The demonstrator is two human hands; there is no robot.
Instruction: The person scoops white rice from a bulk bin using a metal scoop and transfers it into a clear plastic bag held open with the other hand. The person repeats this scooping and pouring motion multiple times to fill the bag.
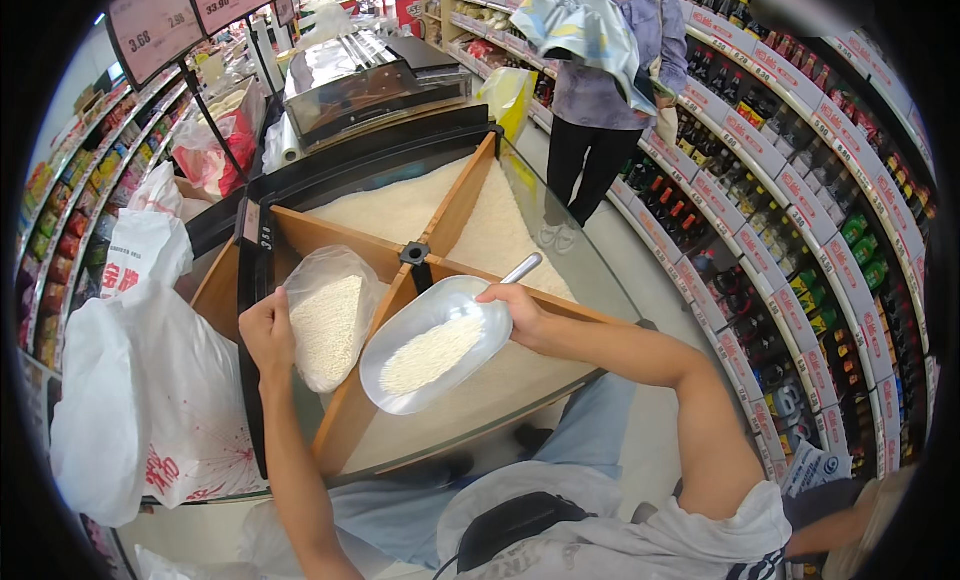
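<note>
My left hand (268,332) grips the edge of a clear plastic bag (330,325) that is part filled with pale grain, likely rice. In my right hand (517,316) is a metal scoop (439,347), held by the rear of its bowl, with its handle pointing away to the upper right. A heap of white rice (431,355) lies in the scoop. The scoop's mouth is just right of the bag, apart from it, above a wooden divider (352,400). Beneath both hands stands a glass-sided bin (480,437), split by crossed dividers into compartments of grain.
White printed sacks (187,385) stand left of the bin. Price signs (154,32) rise on posts at the upper left. A person (607,77) holding a pale bag stands beyond the bin's right side. Bottle-filled shelves (750,175) curve along the right; another person's arm (840,527) shows lower right.
</note>
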